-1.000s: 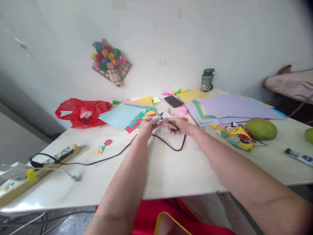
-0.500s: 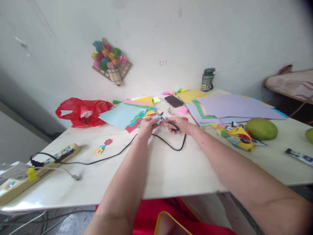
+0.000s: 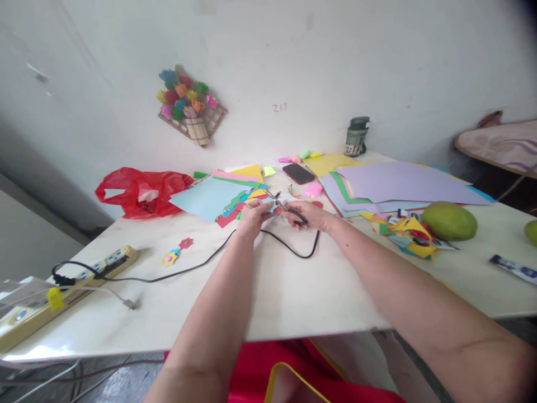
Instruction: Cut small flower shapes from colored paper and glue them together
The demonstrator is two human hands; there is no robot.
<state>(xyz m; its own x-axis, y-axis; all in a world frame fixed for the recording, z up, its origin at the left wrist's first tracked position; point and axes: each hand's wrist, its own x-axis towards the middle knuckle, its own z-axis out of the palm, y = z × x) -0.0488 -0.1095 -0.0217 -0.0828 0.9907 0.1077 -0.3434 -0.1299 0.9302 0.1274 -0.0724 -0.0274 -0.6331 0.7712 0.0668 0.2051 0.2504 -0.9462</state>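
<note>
My right hand (image 3: 305,215) is closed around a pair of scissors (image 3: 298,216) with black handles. The blades point forward and to the left, toward my other hand. My left hand (image 3: 253,217) pinches a small piece of paper (image 3: 269,205), mostly hidden by the fingers and close beside the blades. Behind and left of this hand lie wavy-edged strips of coloured paper (image 3: 235,205). A black cord (image 3: 289,249) runs across the table in front of both hands. Paper flower cut-outs (image 3: 171,257) lie farther left.
A red plastic bag (image 3: 140,193) and a power strip (image 3: 121,257) are at the left. Behind my hands lies a phone (image 3: 298,173). Paper sheets (image 3: 403,182), paper scraps (image 3: 413,235), a green mango-like fruit (image 3: 448,221) and a tube (image 3: 514,270) are at the right.
</note>
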